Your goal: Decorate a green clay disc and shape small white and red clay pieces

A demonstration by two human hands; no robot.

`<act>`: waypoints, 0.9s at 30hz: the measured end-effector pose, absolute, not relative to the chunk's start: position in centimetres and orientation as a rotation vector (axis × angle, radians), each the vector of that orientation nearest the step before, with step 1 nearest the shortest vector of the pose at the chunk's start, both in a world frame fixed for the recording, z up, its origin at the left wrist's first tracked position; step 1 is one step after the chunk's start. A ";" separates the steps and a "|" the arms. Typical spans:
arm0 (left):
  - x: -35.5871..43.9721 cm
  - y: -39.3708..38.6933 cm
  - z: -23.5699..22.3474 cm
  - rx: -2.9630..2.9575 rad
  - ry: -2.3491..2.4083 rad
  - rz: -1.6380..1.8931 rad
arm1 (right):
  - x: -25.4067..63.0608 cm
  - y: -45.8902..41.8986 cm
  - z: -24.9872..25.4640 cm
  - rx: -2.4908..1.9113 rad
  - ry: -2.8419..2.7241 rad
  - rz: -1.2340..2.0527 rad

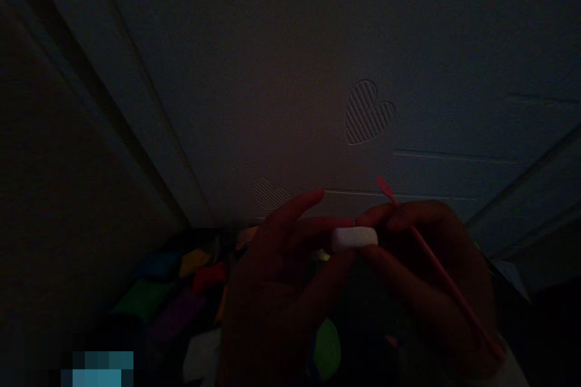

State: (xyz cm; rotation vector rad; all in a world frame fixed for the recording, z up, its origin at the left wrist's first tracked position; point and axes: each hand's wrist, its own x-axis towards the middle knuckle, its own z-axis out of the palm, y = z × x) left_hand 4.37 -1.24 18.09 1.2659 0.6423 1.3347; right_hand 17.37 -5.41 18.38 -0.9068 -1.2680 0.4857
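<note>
A: Grips?
B: Left hand (275, 290) and right hand (436, 296) both pinch a small white rounded block (354, 238), material unclear, held over the dark surface (363, 305), seemingly towards its far edge; right also clamps a slim pink flat-tipped stick (436, 261)
A: Doing it well?
B: Light even pressure, probably, stick kept clear
A: Unclear?
B: Far-side fingertips hidden, left wrist cut off, purple, green and red packets (177, 314) by the surface's left edge dim

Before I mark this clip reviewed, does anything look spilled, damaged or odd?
One thing: a blocky teal patch at lower left, odd because its coarse squares hide detail. No spill or damage shows around the right hand and the white piece it pinches, though the dimness could hide some.
</note>
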 end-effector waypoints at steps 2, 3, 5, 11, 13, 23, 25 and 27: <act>4.4 -1.3 18.1 1.253 0.630 1.344 | 17.3 -5.3 18.3 -0.905 -1.249 0.482; 4.5 -1.4 18.1 1.249 0.624 1.344 | 17.2 -5.2 18.2 -0.908 -1.237 0.478; 4.5 -1.4 18.2 1.231 0.615 1.341 | 17.1 -5.1 18.2 -0.921 -1.212 0.466; 4.3 -0.8 18.0 1.009 0.593 1.282 | 17.3 -5.1 18.2 -0.938 -1.210 0.500; 4.2 -0.5 17.9 0.949 0.627 1.251 | 17.5 -5.2 18.1 -0.946 -1.233 0.495; 4.0 0.6 17.5 1.371 0.748 1.066 | 18.4 -5.2 18.4 -1.041 -1.277 0.459; 4.1 1.1 17.4 1.489 0.762 0.954 | 18.4 -5.4 18.4 -0.987 -1.170 0.427; 4.4 1.6 16.7 1.552 0.729 0.892 | 18.8 -6.1 18.0 -0.988 -1.093 0.388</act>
